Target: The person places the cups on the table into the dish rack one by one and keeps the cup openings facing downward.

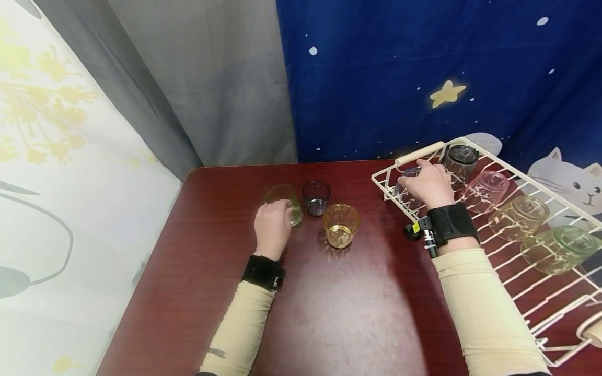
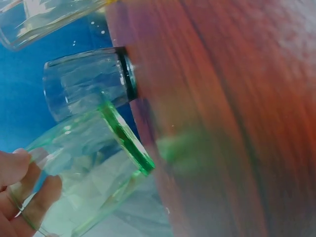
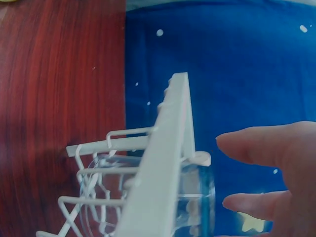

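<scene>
My left hand [image 1: 273, 227] grips a green drinking glass [image 2: 94, 163] near its rim. In the left wrist view that glass is tilted, its base close to the tabletop; whether it touches, I cannot tell. Beside it a small dark-tinted glass [image 1: 316, 199] stands upright on the table, and a yellow glass [image 1: 340, 225] stands nearer to me. Over the far left corner of the white wire rack [image 1: 541, 190] is my right hand [image 1: 430, 184]. Its fingers are extended and apart from the bluish glass [image 3: 206, 197], which sits upside down in the rack.
Upside down in the rack stand a dark glass [image 1: 461, 162], a pink glass [image 1: 486, 190], a yellow-tinted glass [image 1: 519, 216] and a green-tinted glass [image 1: 559, 250]. A wooden handle [image 1: 420, 153] tops the rack's far end. Curtains [image 1: 357, 78] hang behind the red-brown table [image 1: 202, 235].
</scene>
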The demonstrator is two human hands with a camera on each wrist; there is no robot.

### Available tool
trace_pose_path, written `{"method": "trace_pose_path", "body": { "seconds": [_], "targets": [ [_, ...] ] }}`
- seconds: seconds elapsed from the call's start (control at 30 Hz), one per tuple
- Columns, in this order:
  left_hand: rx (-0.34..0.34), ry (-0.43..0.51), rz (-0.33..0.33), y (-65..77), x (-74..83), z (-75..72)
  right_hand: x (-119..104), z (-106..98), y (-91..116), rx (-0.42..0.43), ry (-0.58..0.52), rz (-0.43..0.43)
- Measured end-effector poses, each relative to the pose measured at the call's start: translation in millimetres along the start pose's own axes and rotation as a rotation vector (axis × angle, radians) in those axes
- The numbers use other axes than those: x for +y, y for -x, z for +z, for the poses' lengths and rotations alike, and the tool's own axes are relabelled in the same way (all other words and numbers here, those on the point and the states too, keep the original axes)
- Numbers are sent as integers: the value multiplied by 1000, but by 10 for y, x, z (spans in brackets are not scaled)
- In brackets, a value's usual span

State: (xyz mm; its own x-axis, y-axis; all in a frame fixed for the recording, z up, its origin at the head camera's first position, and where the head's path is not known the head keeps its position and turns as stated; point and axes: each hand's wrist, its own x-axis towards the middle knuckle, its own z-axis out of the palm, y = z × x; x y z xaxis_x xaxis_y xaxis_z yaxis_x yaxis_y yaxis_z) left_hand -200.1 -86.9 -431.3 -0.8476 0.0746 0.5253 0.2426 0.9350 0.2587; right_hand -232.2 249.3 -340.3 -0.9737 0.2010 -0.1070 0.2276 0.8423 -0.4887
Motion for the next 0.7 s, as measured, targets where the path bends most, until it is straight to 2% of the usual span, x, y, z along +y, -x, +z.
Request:
{"method": "trace_pose_path", "body": {
  "seconds": [0.2, 0.4, 0.53, 0.7],
  "targets": [
    [73, 95, -28, -23, 6, -86, -113, 24, 116, 125, -111, -66],
    [148, 204, -54, -53, 69, -203, -247, 112, 274, 172, -281, -200],
    [179, 254, -54, -65, 128, -282, -348, 194, 400, 205, -355, -266],
    [168, 368, -109, -57, 221, -414, -443, 314, 547, 157, -572, -357]
  ]
}}
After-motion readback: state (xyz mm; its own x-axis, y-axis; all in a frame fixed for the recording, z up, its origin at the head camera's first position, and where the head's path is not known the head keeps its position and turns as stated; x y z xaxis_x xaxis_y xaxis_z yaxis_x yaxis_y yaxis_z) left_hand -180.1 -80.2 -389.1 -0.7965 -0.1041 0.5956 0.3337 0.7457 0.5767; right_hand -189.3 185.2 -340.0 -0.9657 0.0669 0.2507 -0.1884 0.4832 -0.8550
